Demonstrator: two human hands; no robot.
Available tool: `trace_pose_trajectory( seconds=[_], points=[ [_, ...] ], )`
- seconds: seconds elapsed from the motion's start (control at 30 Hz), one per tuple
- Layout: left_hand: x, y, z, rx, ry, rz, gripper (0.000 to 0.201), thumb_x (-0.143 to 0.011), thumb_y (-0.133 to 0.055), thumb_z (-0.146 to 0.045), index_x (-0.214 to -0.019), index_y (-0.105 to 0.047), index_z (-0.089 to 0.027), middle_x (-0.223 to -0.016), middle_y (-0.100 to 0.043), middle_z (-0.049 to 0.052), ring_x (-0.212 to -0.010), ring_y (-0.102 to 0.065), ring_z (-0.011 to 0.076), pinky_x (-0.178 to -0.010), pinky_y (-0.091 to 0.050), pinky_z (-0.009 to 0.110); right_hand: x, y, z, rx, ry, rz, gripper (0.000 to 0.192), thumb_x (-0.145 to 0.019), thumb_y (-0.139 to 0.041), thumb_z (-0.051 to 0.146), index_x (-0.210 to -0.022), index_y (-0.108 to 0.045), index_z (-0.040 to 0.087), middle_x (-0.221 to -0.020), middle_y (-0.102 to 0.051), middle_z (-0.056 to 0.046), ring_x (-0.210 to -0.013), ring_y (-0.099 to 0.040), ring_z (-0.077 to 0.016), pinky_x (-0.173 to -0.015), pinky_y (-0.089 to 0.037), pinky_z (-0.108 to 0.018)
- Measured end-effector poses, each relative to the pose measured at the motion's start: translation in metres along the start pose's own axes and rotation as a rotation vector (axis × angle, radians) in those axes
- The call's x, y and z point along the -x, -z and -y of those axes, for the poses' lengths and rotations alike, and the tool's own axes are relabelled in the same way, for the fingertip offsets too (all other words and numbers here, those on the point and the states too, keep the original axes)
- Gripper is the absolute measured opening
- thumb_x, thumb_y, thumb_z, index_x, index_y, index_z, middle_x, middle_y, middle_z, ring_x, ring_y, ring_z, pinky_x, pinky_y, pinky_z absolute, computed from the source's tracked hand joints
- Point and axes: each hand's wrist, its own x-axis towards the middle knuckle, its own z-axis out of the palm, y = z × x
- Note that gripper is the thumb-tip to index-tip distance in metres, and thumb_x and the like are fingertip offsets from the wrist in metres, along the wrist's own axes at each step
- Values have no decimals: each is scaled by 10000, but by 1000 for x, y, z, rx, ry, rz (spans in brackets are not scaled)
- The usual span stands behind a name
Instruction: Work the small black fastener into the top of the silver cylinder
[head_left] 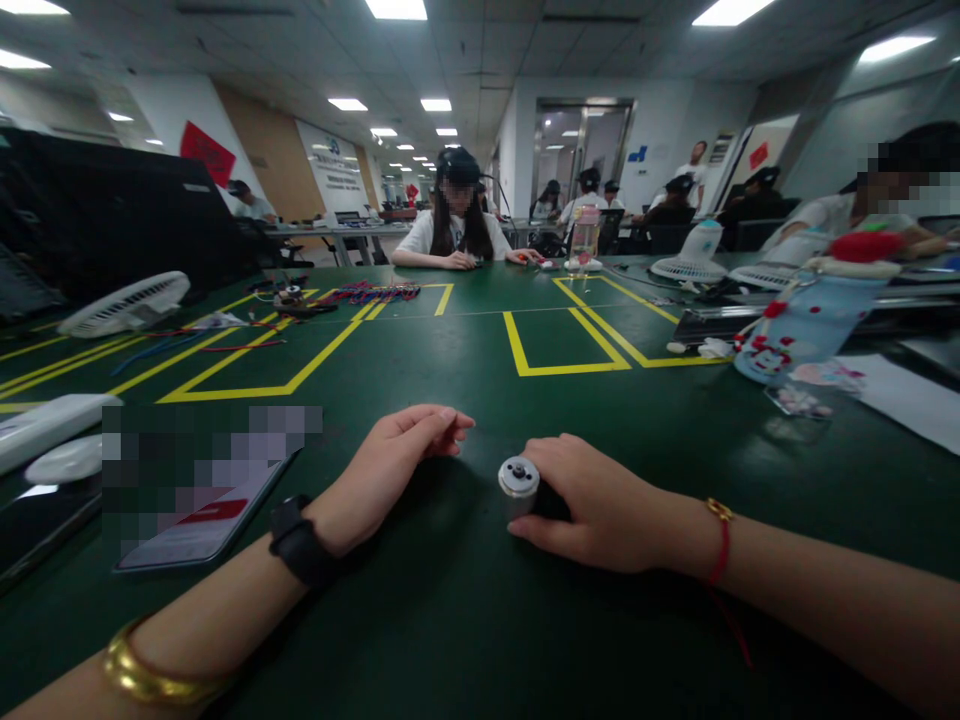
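1. The little silver motor (519, 482) stood on the green table (480, 620), right in front of the person, its round end facing up.
2. The right hand (600, 505) was curled around the motor and held it by the side.
3. The left hand (390, 465) lay just beside it, loosely closed, fingertips pinched together. I could not tell if it held something tiny.
4. This looked like the holding-steady step. The next move would need a firm grip and a careful pinch.
5. A phone (202, 525) lay off to the left.
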Motion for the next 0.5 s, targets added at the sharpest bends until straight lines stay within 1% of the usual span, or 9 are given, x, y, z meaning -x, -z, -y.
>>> trace_pose_trajectory(
  seconds=[0.13,0.27,0.33,0.5],
  points=[
    [8,-3,-9,-172,-40,82,247,-892,-582,-396,-993,-722,-219,-925,-688,29,-855,-584,177,-787,-434,293,0,0,-1,-1,12,-5,251,-830,-638,391,-918,-546,175,-890,-603,-42,-752,-489,-183,-686,-362,-321],
    [15,-9,-19,-265,-128,284,264,-942,-507,-366,-997,-728,-234,-1076,-672,33,-1041,-586,208,-951,-402,332,1,-1,-2,1,31,-20,253,-831,-640,385,-927,-548,170,-891,-606,-48,-742,-485,-178,-679,-364,-319],
    [17,-12,-23,-303,-175,349,257,-951,-499,-336,-1013,-727,-235,-1128,-655,31,-1093,-576,205,-1003,-378,327,1,-2,-2,9,34,-23,251,-830,-641,383,-918,-547,167,-884,-605,-50,-734,-482,-177,-673,-363,-317],
    [20,-20,-26,-375,-234,339,246,-955,-497,-319,-990,-731,-255,-1120,-645,19,-1070,-588,190,-982,-407,312,0,-2,-2,13,15,-13,260,-828,-641,382,-936,-559,160,-898,-612,-63,-758,-498,-188,-688,-373,-321]
  ],
)
